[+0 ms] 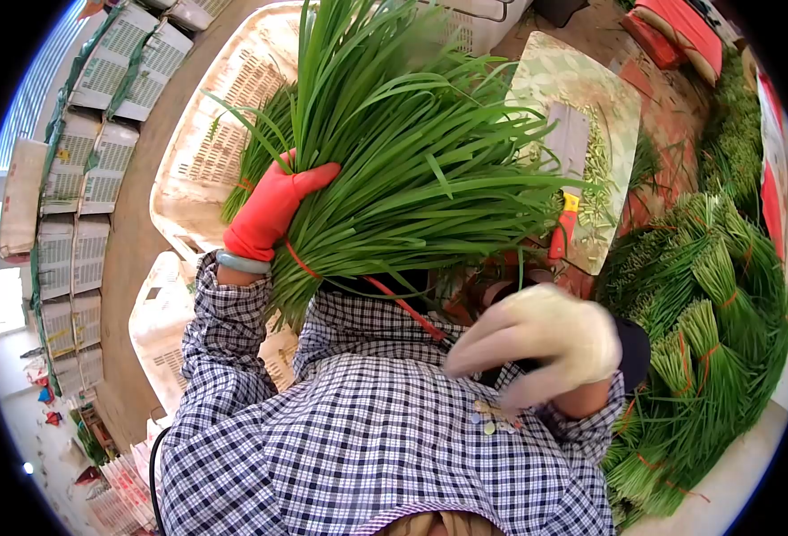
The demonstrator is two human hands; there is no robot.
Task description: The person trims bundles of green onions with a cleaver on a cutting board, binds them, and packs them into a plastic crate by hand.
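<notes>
**Green bunch (421, 192) held one-handed**

Left hand (267, 213), red glove, wraps the bunch just above its red band (299, 257), probably so leaves don't splay. Bunch sits before the torso, between crate (193, 174) and board (541, 67). Right hand (546, 344) blurred: thumb apart from fingers, nothing visibly held. Knife (571, 165) lies on board, presumably parked within reach.

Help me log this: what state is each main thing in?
Red-gloved left hand, gripping
Cream-gloved right hand, open, blurred
Green leafy bunch, held
Red-handled metal knife, lying flat
Patterned green board, strewn with cuttings
Cream plastic crate, holding greens
Red-banded green bundles, piled
</notes>
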